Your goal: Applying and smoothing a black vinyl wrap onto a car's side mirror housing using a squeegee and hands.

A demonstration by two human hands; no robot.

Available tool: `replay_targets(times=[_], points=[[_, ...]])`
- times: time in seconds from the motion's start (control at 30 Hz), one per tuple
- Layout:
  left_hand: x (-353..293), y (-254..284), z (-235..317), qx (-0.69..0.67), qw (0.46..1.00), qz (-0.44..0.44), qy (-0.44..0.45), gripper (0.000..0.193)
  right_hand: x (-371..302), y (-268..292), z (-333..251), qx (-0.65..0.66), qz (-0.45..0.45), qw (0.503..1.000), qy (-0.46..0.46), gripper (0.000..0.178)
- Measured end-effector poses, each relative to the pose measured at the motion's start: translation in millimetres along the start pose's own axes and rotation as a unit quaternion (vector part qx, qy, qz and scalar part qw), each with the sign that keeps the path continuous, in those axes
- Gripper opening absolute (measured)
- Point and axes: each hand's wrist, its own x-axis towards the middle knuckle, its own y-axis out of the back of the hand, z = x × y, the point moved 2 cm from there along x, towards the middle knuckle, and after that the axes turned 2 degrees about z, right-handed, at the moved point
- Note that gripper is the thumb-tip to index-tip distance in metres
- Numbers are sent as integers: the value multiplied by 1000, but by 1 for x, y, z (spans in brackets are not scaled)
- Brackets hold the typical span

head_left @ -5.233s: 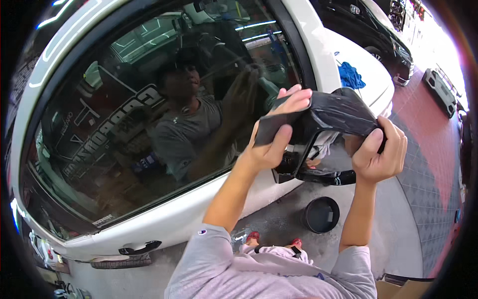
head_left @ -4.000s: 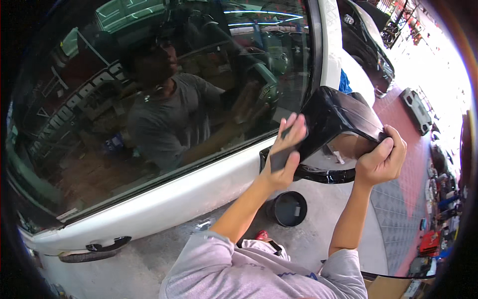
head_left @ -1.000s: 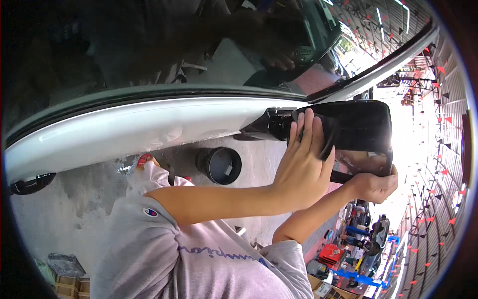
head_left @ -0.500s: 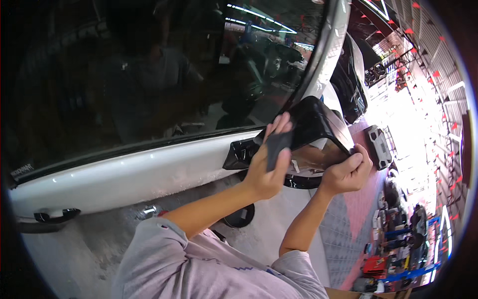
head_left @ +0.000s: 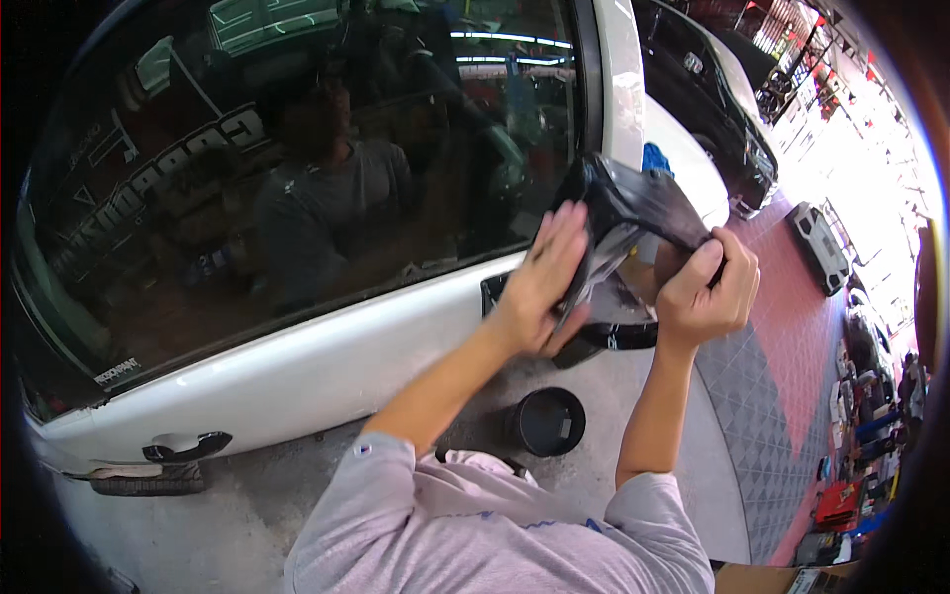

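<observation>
Glossy black film [head_left: 658, 203] drapes over the side mirror [head_left: 628, 337] of a white car, creased and stretched toward the right. My right hand [head_left: 708, 287] is closed, pinching the film's edge between thumb and fingers and holding it taut. Against the left side of the covered mirror, my left hand [head_left: 542, 282] presses with its fingers straight and its back showing. A sliver of a dark grey flat pad [head_left: 571, 315] shows by its thumb; the rest is hidden under that hand. Part of the mirror's glass side shows below the film.
The white car door [head_left: 346, 356] and its dark window [head_left: 376, 188] run along the left. A black bucket [head_left: 549, 423] stands on the floor below the mirror. A black car [head_left: 708, 89] is parked beyond, and a grey car bumper-like part [head_left: 819, 247] lies on the tiled floor.
My left hand has turned from showing the grey pad to pressing palm-down on the film. My right hand has pulled the film up and away from the mirror. The view has shifted.
</observation>
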Motion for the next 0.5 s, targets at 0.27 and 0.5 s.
replay_targets(times=[0.27,0.5], points=[[-50,0,-7,-21,999,-19,32,64,2,-4,0,11,28,1000,-4,15],[32,10,-6,61,997,-25,-45,67,-3,1,5,15,22,1000,-8,17]])
